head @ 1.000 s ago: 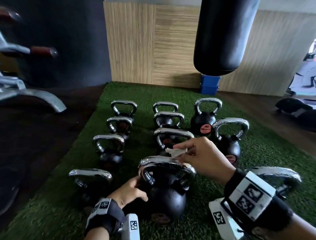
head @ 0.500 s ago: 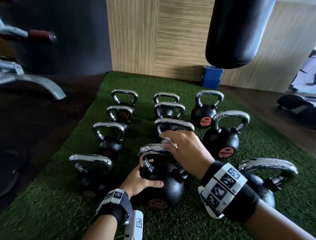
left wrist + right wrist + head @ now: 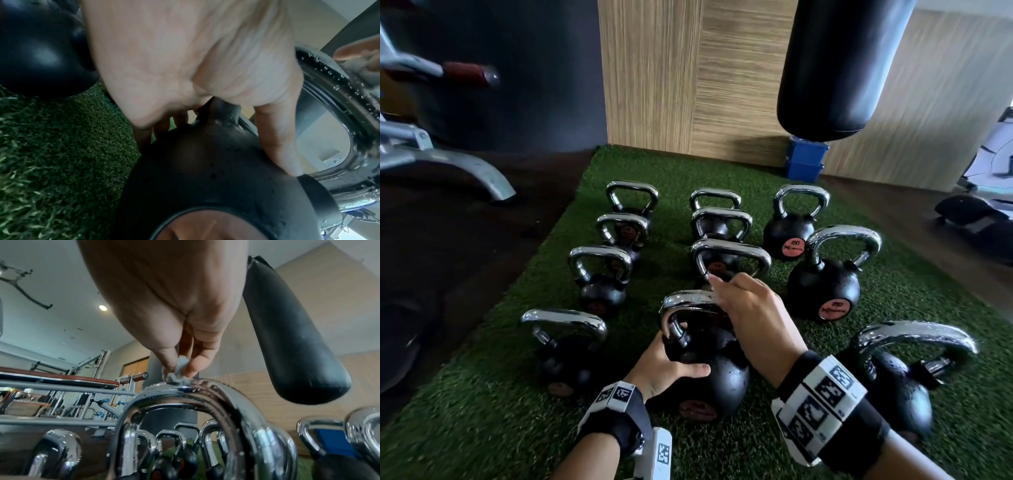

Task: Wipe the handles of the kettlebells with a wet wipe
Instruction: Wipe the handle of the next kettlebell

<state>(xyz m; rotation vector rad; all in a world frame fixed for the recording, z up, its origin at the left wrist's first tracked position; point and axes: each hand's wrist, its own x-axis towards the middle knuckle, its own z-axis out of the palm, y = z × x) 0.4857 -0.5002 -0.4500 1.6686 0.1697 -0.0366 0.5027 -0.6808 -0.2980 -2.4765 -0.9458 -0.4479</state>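
Observation:
Several black kettlebells with chrome handles stand in rows on green turf (image 3: 482, 394). My left hand (image 3: 664, 370) grips the near middle kettlebell (image 3: 722, 377) at its shoulder, thumb across the body and fingers round the foot of the handle's left post. In the left wrist view the left hand (image 3: 205, 65) lies over that black body (image 3: 205, 178). My right hand (image 3: 722, 287) pinches a small crumpled wet wipe (image 3: 176, 376) and presses it on top of this kettlebell's wet chrome handle (image 3: 688, 301), seen close as the handle (image 3: 205, 395) in the right wrist view.
A black punching bag (image 3: 839, 68) hangs above the back right of the turf, with a blue box (image 3: 804, 161) under it by the wooden wall. A grey machine leg (image 3: 465, 171) lies at left. Large kettlebells stand close right (image 3: 893, 377) and left (image 3: 565, 346).
My right hand has come down with the wipe onto the top of the near kettlebell's handle. The left hand keeps its grip on the body.

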